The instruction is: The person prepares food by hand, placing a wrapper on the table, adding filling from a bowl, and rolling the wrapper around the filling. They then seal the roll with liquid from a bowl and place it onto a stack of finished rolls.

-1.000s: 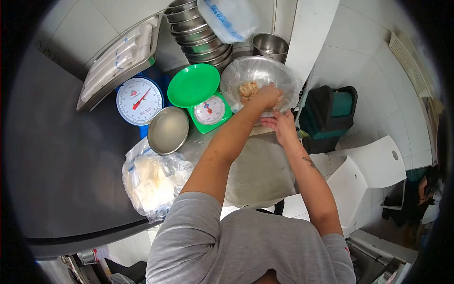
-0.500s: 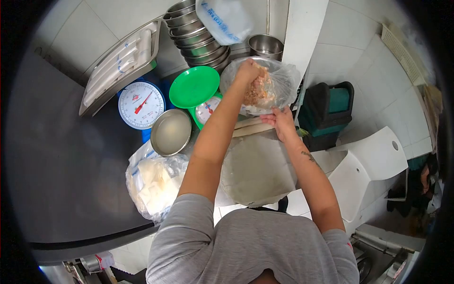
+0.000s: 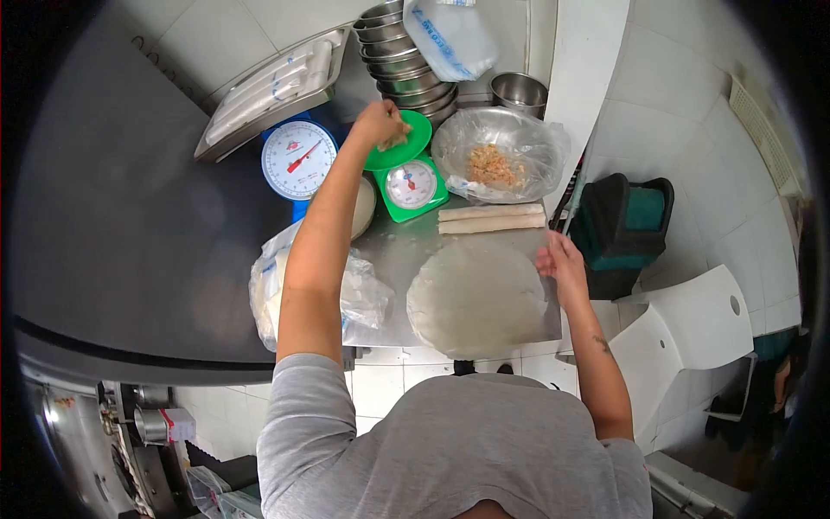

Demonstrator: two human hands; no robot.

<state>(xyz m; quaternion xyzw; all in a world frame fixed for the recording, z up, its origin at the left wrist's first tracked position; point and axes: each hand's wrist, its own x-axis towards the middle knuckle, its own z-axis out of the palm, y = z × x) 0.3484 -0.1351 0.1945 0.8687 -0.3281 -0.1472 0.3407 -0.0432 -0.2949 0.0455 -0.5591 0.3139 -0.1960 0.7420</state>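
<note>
The left hand (image 3: 378, 125) held a small clump of mixture (image 3: 401, 137) in a narrow pinch over the green scale (image 3: 411, 183)'s pan in the upper middle of the frame; whether clump and pan touched could not be told. The right hand (image 3: 562, 264), right of center, was partly open, fingers loosely bent, beside the round pale sheet (image 3: 475, 298) on the metal table (image 3: 389, 249). More orange-beige mixture lay in the plastic-lined bowl (image 3: 538, 147), just right of the scale, with two pale rolls (image 3: 491, 218) below it. A blue scale (image 3: 299, 159) stood at upper left, near stacked metal bowls (image 3: 411, 73). White tiles covered the wall (image 3: 212, 48) and floor (image 3: 379, 381); a white chair (image 3: 705, 320) stood at right, below a dark green bin (image 3: 616, 229).
</note>
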